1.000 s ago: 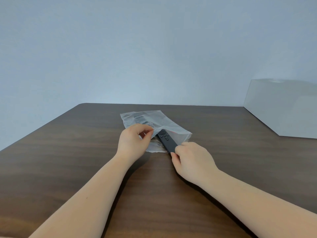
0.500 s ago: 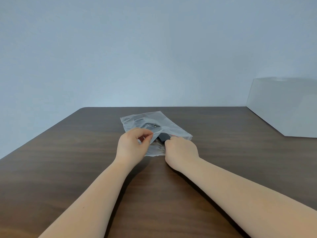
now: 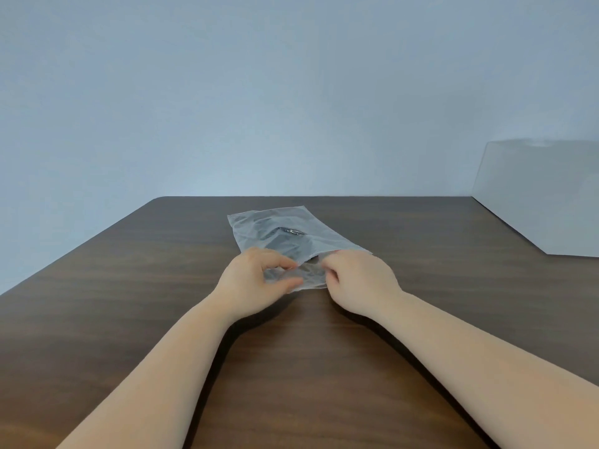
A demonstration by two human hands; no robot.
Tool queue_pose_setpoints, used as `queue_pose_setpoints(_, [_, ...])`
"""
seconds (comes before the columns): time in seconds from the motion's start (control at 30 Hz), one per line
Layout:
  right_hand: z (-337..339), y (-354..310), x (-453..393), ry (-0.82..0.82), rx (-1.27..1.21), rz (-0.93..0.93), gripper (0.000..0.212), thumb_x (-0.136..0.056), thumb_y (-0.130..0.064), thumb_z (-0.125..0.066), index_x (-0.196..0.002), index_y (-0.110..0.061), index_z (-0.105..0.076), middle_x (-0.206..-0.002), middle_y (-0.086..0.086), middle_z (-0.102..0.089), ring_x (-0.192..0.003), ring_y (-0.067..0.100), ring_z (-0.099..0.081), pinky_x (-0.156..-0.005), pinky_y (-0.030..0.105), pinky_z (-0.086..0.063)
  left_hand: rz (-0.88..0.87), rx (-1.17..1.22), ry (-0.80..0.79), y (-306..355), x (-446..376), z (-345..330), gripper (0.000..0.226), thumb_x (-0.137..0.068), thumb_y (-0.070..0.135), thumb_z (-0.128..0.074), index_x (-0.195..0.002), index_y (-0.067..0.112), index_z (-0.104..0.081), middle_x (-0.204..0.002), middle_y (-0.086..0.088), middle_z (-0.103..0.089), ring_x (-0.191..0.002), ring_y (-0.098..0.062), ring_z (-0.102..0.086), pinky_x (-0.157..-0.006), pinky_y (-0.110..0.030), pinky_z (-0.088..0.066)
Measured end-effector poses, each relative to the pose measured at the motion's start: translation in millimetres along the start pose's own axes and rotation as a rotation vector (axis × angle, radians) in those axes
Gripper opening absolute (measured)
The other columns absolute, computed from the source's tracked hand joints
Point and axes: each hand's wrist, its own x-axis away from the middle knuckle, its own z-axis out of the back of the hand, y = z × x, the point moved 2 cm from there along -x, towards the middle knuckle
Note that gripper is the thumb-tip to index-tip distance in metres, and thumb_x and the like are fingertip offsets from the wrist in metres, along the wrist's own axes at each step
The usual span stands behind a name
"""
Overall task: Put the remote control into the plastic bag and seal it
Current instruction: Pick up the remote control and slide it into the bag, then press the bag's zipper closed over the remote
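Note:
A translucent plastic bag (image 3: pixel 278 223) lies flat on the dark wooden table (image 3: pixel 129 286), its mouth toward me. The black remote control (image 3: pixel 287 241) shows as a dark shape inside the bag, wholly under the plastic. My left hand (image 3: pixel 256 280) pinches the left part of the bag's near flap between thumb and fingers. My right hand (image 3: pixel 359 280) grips the right part of the same flap at the mouth. The flap between my hands is crumpled.
A pale grey box-like panel (image 3: pixel 544 202) stands on the table at the far right. A plain blue-grey wall (image 3: pixel 291 92) rises behind the table's far edge. The table's left corner is rounded.
The remote stuck out of the bag's mouth under my right hand; now it sits fully inside. My right hand has let go of it and taken the bag's flap.

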Motion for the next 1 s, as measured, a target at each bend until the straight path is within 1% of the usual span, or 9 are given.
queue_pose_setpoints(0.1, [17,12,5,0.149,-0.099,-0.033,0.022,-0.088,-0.017,-0.046,-0.082,-0.016,-0.066,-0.082,-0.002,-0.066,-0.087,0.023,-0.056,-0.065,0.033,-0.050,-0.064,-0.098,-0.186,-3,7,4,0.054,-0.060,0.056,-0.066,-0.110,0.036,-0.061,-0.109,0.015,-0.064,-0.105,-0.005,-0.052,-0.093,-0.024,-0.041])
queue_pose_setpoints(0.27, [28,28,3,0.246,-0.251,-0.026,0.025,-0.085,-0.010,-0.055,-0.108,-0.016,-0.062,-0.109,-0.003,-0.060,-0.112,0.019,-0.042,-0.077,0.026,-0.038,-0.059,-0.228,-0.149,-7,9,13,0.056,-0.068,0.011,-0.051,-0.118,0.036,-0.051,-0.119,0.015,-0.060,-0.112,-0.013,-0.048,-0.097,-0.034,-0.042])
queue_pose_setpoints(0.37, [24,35,3,0.101,-0.341,0.025,0.047,-0.083,-0.014,-0.059,-0.128,-0.026,-0.049,-0.130,-0.008,-0.053,-0.129,0.018,-0.031,-0.101,0.031,-0.034,-0.013,-0.153,0.068,-7,7,16,0.030,-0.078,0.010,-0.059,-0.102,0.027,-0.065,-0.098,0.018,-0.066,-0.098,-0.010,-0.057,-0.088,-0.029,-0.046])
queue_pose_setpoints(0.47, [19,32,3,-0.037,-0.277,0.048,0.062,-0.084,-0.037,-0.065,-0.139,-0.036,-0.036,-0.136,-0.015,-0.050,-0.137,0.013,-0.024,-0.114,0.053,-0.023,-0.037,-0.016,0.269,-2,5,23,0.009,-0.076,0.018,-0.071,-0.082,0.025,-0.071,-0.073,0.027,-0.067,-0.083,-0.003,-0.060,-0.072,-0.011,-0.046])
queue_pose_setpoints(0.57, [19,25,-1,-0.029,-0.209,0.050,0.064,-0.081,-0.048,-0.066,-0.138,-0.036,-0.039,-0.130,-0.016,-0.055,-0.135,0.009,-0.028,-0.115,0.060,-0.010,-0.095,0.007,0.304,2,5,25,0.007,-0.073,0.017,-0.074,-0.074,0.024,-0.072,-0.069,0.023,-0.068,-0.082,-0.005,-0.060,-0.068,-0.009,-0.045])
queue_pose_setpoints(0.73, [14,-1,-13,0.066,-0.173,0.142,0.047,-0.082,-0.048,-0.065,-0.125,-0.030,-0.057,-0.123,-0.008,-0.062,-0.127,0.013,-0.042,-0.115,0.059,-0.014,-0.144,0.005,0.281,4,4,23,0.008,-0.074,0.014,-0.073,-0.074,0.021,-0.072,-0.072,0.012,-0.069,-0.081,-0.007,-0.060,-0.068,-0.015,-0.047])
queue_pose_setpoints(0.83, [11,-19,-25,0.134,-0.201,0.214,0.021,-0.086,-0.039,-0.064,-0.098,-0.026,-0.073,-0.100,-0.004,-0.072,-0.109,0.015,-0.057,-0.113,0.051,-0.021,-0.133,0.011,0.293,3,3,23,0.006,-0.073,0.015,-0.074,-0.075,0.020,-0.072,-0.070,0.019,-0.064,-0.079,-0.003,-0.059,-0.068,-0.010,-0.046])
queue_pose_setpoints(0.9, [9,-24,-30,0.151,-0.232,0.219,0.016,-0.088,-0.035,-0.063,-0.090,-0.025,-0.076,-0.091,-0.005,-0.074,-0.099,0.015,-0.062,-0.109,0.046,-0.032,-0.104,0.017,0.303,1,2,25,0.006,-0.072,0.018,-0.075,-0.077,0.020,-0.072,-0.070,0.021,-0.062,-0.079,-0.001,-0.059,-0.068,-0.008,-0.045])
queue_pose_setpoints(1.0, [6,-22,-30,0.141,-0.335,0.199,0.015,-0.088,-0.031,-0.064,-0.089,-0.024,-0.077,-0.088,-0.006,-0.077,-0.088,0.016,-0.065,-0.087,0.041,-0.050,-0.053,0.011,0.306,-2,2,30,0.004,-0.073,0.020,-0.074,-0.075,0.021,-0.072,-0.069,0.023,-0.062,-0.080,0.002,-0.058,-0.067,-0.003,-0.043])
